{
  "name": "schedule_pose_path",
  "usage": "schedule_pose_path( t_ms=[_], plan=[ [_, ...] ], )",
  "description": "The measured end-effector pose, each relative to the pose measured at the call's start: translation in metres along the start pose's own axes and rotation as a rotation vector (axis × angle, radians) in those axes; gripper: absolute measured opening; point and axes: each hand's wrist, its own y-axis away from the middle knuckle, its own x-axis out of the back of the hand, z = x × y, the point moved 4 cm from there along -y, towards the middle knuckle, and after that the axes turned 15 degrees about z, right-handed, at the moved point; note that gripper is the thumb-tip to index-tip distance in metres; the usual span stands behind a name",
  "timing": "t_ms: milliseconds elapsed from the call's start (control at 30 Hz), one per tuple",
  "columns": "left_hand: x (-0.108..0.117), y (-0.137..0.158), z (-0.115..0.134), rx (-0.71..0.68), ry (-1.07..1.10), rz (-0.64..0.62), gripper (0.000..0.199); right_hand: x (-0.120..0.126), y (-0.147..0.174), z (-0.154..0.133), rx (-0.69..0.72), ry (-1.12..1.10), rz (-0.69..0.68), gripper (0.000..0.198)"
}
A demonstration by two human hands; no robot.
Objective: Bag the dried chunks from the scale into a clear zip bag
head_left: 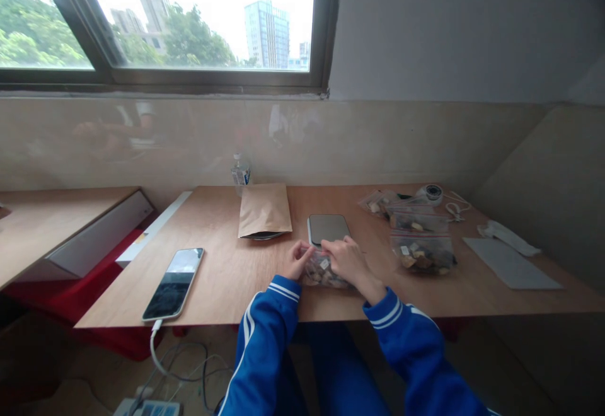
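Your left hand [297,261] and right hand [348,258] both pinch the bag [320,272] lying on the table [227,271].

Wooden table [222,277]; phone [174,282]; envelope [263,210]; zip bags [420,249].

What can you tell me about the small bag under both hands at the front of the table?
The small bag is a clear plastic pouch, filled with small brown and tan pieces and one white bit. It lies flat on the wooden table near the front edge, just in front of the grey flat device. The left hand grips its left end, and the right hand covers its top right, hiding much of it. Whether its top is sealed cannot be told.
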Motion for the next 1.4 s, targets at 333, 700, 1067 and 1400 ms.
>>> schedule_pose_path(
  t_ms=[333, 700, 1067, 1400],
  plan=[
    [0.004, -0.005, -0.002, -0.026, 0.023, 0.046, 0.041, 0.001, 0.011, 0.021, -0.052, -0.096, 0.045, 0.020],
    [0.008, -0.005, 0.001, -0.027, -0.003, 0.039, 0.039, 0.005, 0.025, 0.041, -0.130, -0.260, 0.011, 0.022],
    [0.005, 0.001, 0.002, 0.096, -0.094, -0.065, 0.049, 0.054, 0.032, 0.070, -0.127, -0.433, -0.132, 0.026],
    [0.019, -0.007, 0.000, 0.149, 0.117, 0.198, 0.042, 0.058, 0.095, 0.239, -0.423, 0.345, 0.307, 0.034]
  ],
)
